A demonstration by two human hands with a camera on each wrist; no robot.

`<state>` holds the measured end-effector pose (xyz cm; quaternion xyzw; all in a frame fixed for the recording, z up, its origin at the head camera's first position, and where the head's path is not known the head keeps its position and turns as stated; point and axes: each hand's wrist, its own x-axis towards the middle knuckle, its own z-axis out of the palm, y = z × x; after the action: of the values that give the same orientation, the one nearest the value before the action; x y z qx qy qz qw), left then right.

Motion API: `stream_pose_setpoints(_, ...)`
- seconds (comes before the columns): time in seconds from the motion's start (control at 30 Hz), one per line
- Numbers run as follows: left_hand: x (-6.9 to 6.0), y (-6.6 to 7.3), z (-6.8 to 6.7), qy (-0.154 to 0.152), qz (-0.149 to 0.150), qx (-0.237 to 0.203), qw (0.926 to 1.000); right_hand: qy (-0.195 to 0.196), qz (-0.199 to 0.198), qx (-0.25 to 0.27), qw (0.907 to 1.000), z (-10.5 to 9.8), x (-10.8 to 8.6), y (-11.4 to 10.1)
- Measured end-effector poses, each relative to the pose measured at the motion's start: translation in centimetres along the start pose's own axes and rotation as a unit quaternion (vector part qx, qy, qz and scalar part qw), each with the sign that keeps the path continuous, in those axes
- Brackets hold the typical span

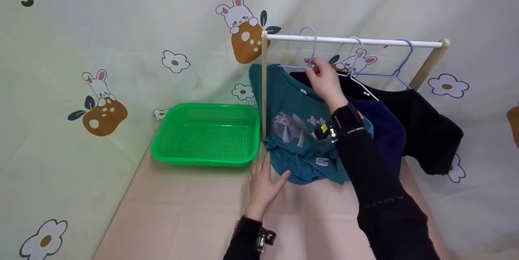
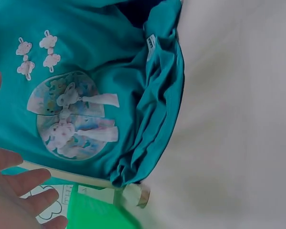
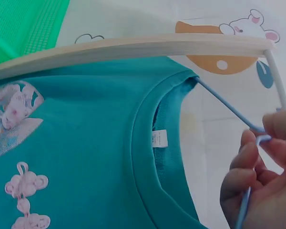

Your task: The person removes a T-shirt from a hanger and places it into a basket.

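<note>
A teal T-shirt (image 1: 300,102) with a printed round picture and pale flower trims hangs on a light-blue hanger (image 3: 224,102). That hanger's hook loops over the white rail. My right hand (image 1: 324,81) pinches the hanger just below its hook, thumb against fingers. In the head view my left hand (image 1: 263,185) lies near the shirt's lower left edge with its fingers spread. The left wrist view shows those fingers (image 2: 31,180) straight and apart from the cloth. Around the hem the shirt is bunched, with a white label (image 1: 322,162) showing.
A wooden-legged rack with a white rail (image 1: 373,41) also carries a dark navy garment (image 1: 387,126) and a black garment (image 1: 434,130) on hangers. Left of the rack stands a green plastic basket (image 1: 204,162). A pale cloth (image 1: 194,207) covers the table; a printed curtain hangs behind.
</note>
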<state>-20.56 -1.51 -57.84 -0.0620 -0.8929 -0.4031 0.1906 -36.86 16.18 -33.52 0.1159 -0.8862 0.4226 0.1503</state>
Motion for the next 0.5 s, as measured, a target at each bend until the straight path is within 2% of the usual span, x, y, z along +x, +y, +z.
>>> stream_pose_setpoints(0.13, -0.5, 0.3, 0.6, -0.008, -0.004, -0.013, 0.9999, 0.028, 0.009, -0.008, 0.9995, -1.1, 0.2, -0.2)
stream_pose_setpoints(0.3, -0.9, 0.6, 1.1, -0.012, -0.011, -0.018, 0.9997, 0.033, 0.028, 0.012, 0.9990, -2.7, 0.1, -0.3)
stream_pose_setpoints(0.5, -1.2, 0.9, 1.5, -0.004, 0.009, -0.030, 0.9995, 0.068, -0.017, -0.015, 0.9974, -3.1, -2.1, 1.1)
